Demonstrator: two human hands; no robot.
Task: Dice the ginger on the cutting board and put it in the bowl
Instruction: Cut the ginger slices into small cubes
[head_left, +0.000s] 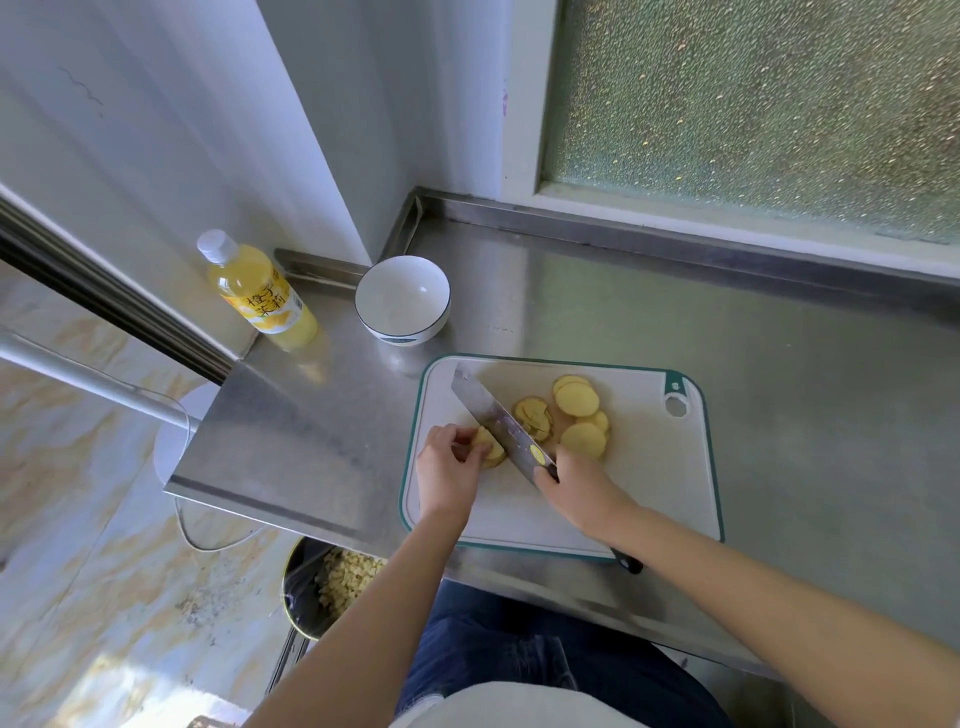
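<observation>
A: Why does the left hand pinch the ginger on the left of the cutting board?
B: To stop it sliding. The right hand wraps the knife handle, blade beside it.

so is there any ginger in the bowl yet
No, the white bowl shows only its bare inside, while the ginger lies on the cutting board.
</observation>
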